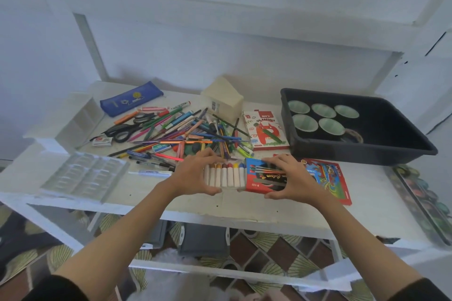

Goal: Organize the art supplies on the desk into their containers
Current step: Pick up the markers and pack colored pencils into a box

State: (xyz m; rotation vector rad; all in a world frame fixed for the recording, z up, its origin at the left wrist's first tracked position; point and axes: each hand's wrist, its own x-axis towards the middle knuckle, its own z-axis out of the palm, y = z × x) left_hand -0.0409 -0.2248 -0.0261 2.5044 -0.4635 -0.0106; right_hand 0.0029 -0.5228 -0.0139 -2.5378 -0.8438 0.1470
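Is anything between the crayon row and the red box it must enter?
Nothing visible. The crayon row, held by the left hand, meets the open end of the red box in the right hand.

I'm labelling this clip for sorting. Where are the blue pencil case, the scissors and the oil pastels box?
blue pencil case [132, 102], head view, middle of its fabric side.
scissors [127, 128], head view, black handle.
oil pastels box [265, 129], head view, printed lid.
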